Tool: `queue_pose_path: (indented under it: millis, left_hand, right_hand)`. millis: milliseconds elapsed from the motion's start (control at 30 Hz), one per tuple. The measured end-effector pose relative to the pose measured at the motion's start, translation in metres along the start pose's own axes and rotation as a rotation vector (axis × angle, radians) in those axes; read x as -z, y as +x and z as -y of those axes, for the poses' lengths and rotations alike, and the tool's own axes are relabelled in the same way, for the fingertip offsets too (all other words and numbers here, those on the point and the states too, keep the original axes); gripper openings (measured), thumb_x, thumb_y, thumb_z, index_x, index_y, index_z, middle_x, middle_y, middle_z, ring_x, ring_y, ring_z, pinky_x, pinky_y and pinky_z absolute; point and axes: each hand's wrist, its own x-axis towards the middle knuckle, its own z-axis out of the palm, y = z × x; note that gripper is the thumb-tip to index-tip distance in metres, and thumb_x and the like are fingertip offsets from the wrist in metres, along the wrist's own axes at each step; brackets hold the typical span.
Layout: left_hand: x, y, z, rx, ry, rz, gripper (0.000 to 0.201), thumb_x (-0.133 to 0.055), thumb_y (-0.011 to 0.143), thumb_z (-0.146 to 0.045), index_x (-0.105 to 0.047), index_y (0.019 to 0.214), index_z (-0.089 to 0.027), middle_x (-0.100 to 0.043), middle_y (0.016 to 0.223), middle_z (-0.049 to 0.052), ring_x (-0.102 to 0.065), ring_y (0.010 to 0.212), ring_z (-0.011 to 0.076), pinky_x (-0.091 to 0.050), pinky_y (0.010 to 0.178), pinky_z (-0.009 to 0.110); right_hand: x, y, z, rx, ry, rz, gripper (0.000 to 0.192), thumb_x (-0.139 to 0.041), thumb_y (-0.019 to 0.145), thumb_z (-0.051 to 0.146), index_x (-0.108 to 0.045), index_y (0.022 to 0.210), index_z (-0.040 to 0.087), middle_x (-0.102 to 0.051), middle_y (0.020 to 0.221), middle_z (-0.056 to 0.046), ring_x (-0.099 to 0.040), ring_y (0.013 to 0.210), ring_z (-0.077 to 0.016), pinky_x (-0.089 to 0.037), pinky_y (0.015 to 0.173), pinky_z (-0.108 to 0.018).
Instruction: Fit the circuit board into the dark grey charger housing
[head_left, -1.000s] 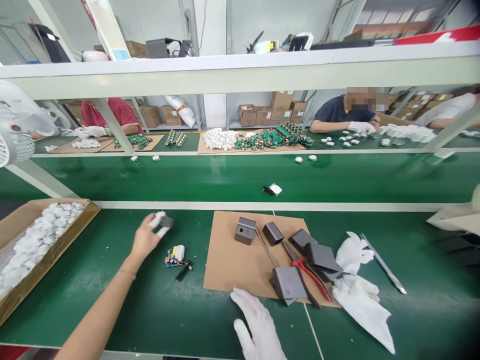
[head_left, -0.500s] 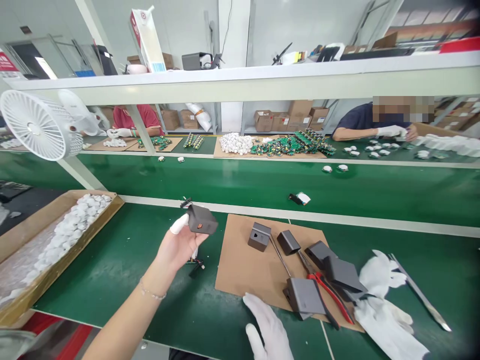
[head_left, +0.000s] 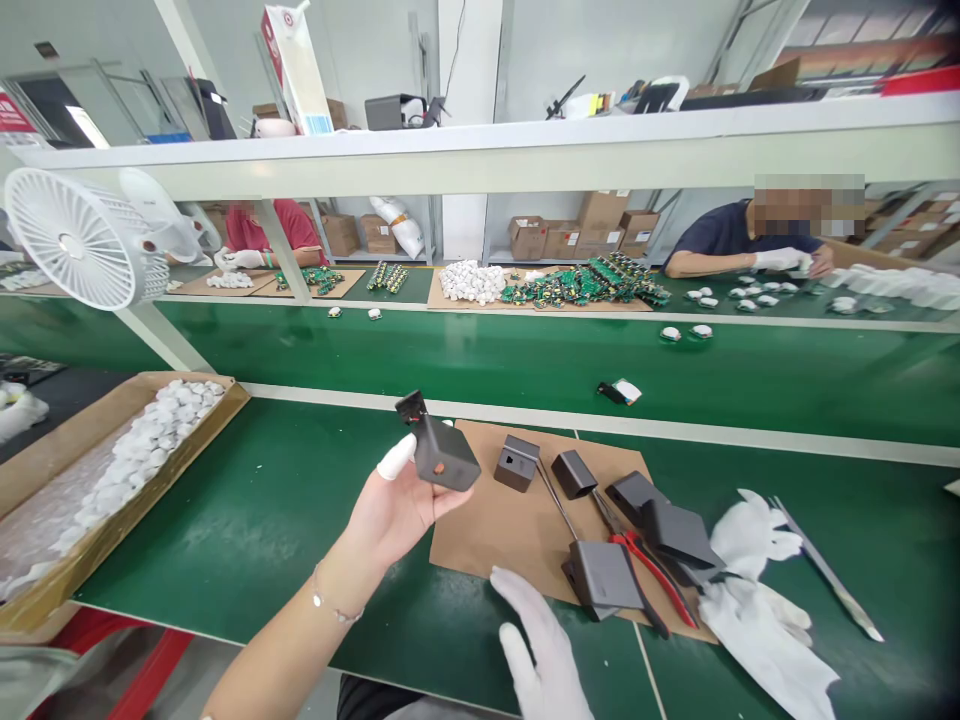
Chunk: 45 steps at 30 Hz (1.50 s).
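The right hand (head_left: 541, 655) in its white glove is cut off by the bottom edge — only the fingers show. The left hand (head_left: 390, 505) covers the underside of the grey box (head_left: 444, 455) it holds. The red pliers (head_left: 646, 568) are partly hidden under grey boxes — and the green boards (head_left: 581, 283) far back are too small to make out.

Bright, even light falls from overhead, with soft glare on the green bench (head_left: 247, 520) left of the left hand (head_left: 390, 510). Shadows stay faint. Straight rails bow toward the edges, and the right hand (head_left: 544, 660) looks slightly blurred, perhaps from motion.
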Motion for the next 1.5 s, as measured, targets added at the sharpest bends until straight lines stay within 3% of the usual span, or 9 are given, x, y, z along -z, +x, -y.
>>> queue_pose_path:
  millis: [167, 300, 600, 733, 867, 1033, 1167, 1400, 1500]
  left_hand:
    - [0.010, -0.004, 0.031, -0.030, 0.167, 0.177, 0.046, -0.064, 0.076, -0.043, -0.058, 0.117, -0.022, -0.061, 0.111, 0.009, -0.063, 0.101, 0.0316, -0.057, 0.077, 0.042]
    - [0.022, -0.007, 0.056, -0.147, 0.509, 0.272, 0.050, -0.065, 0.076, -0.044, -0.054, 0.120, -0.025, -0.055, 0.118, 0.009, -0.058, 0.103, 0.0282, -0.053, 0.081, 0.036]
    - [0.034, -0.012, 0.075, -0.758, 1.285, 0.438, 0.094, -0.061, 0.073, -0.023, -0.004, 0.148, -0.026, -0.048, 0.123, 0.014, -0.053, 0.102, 0.0267, -0.043, 0.091, 0.043]
    - [0.038, -0.013, 0.083, -0.856, 1.327, 0.393, 0.096, -0.061, 0.073, -0.023, -0.001, 0.147, -0.028, -0.050, 0.121, 0.014, -0.053, 0.098, 0.0259, -0.045, 0.083, 0.041]
    - [0.043, -0.013, 0.089, -0.884, 1.332, 0.306, 0.079, -0.065, 0.077, -0.027, -0.021, 0.143, -0.030, -0.053, 0.115, 0.013, -0.054, 0.097, 0.0262, -0.045, 0.081, 0.040]
    - [0.044, -0.015, 0.088, -0.964, 1.253, 0.242, 0.094, -0.070, 0.076, -0.028, -0.007, 0.146, -0.034, -0.055, 0.117, 0.011, -0.056, 0.097, 0.0243, -0.044, 0.086, 0.040]
    - [0.046, -0.017, 0.079, -0.932, 1.281, 0.301, 0.092, -0.064, 0.078, -0.020, -0.003, 0.147, -0.032, -0.056, 0.118, 0.012, -0.058, 0.100, 0.0243, -0.045, 0.087, 0.040]
    - [0.045, -0.019, 0.063, -0.797, 1.412, 0.336, 0.068, -0.065, 0.072, -0.016, -0.038, 0.134, -0.030, -0.061, 0.102, 0.009, -0.059, 0.084, 0.0230, -0.046, 0.073, 0.035]
    - [0.043, -0.019, 0.060, -0.786, 1.438, 0.382, 0.075, -0.065, 0.070, -0.016, -0.035, 0.138, -0.029, -0.063, 0.103, 0.009, -0.059, 0.080, 0.0222, -0.045, 0.070, 0.034]
  right_hand:
    - [0.029, 0.027, 0.026, -0.115, 0.125, -0.196, 0.035, -0.038, 0.098, 0.038, -0.048, 0.130, 0.029, -0.060, 0.127, -0.005, -0.061, 0.112, -0.0225, -0.059, 0.084, -0.037]
    - [0.046, 0.056, 0.050, 0.044, 0.193, -0.403, 0.032, -0.047, 0.095, 0.037, -0.052, 0.122, 0.023, -0.064, 0.111, -0.010, -0.063, 0.099, -0.0225, -0.057, 0.079, -0.037]
    - [0.052, 0.063, 0.055, 0.401, 0.031, -0.445, 0.014, -0.049, 0.091, 0.018, -0.059, 0.100, 0.018, -0.059, 0.073, -0.005, -0.050, 0.067, -0.0178, -0.041, 0.058, -0.031]
    - [0.050, 0.056, 0.052, 0.421, -0.058, -0.474, 0.026, -0.049, 0.085, 0.009, -0.059, 0.106, 0.019, -0.059, 0.070, -0.004, -0.048, 0.065, -0.0180, -0.039, 0.060, -0.032]
    - [0.052, 0.059, 0.058, 0.478, -0.073, -0.498, 0.012, -0.053, 0.086, 0.015, -0.058, 0.096, 0.019, -0.059, 0.067, -0.003, -0.049, 0.059, -0.0161, -0.038, 0.058, -0.031]
    - [0.064, 0.065, 0.055, 0.576, 0.062, -0.303, 0.031, -0.038, 0.096, 0.045, -0.054, 0.094, 0.019, -0.066, 0.097, -0.011, -0.059, 0.080, -0.0197, -0.044, 0.065, -0.034]
    - [0.088, 0.071, 0.055, 0.643, -0.067, 0.025, 0.020, -0.040, 0.093, 0.026, -0.057, 0.101, 0.020, -0.066, 0.111, -0.006, -0.053, 0.074, -0.0172, -0.039, 0.063, -0.033]
    - [0.108, 0.080, 0.066, 0.742, -0.351, 0.214, 0.023, -0.052, 0.085, 0.015, -0.060, 0.103, 0.027, -0.066, 0.105, 0.002, -0.039, 0.059, -0.0157, -0.024, 0.053, -0.033]
    - [0.105, 0.081, 0.065, 0.819, -0.430, 0.224, 0.029, -0.048, 0.084, 0.010, -0.061, 0.106, 0.024, -0.064, 0.107, 0.000, -0.039, 0.060, -0.0163, -0.024, 0.052, -0.033]
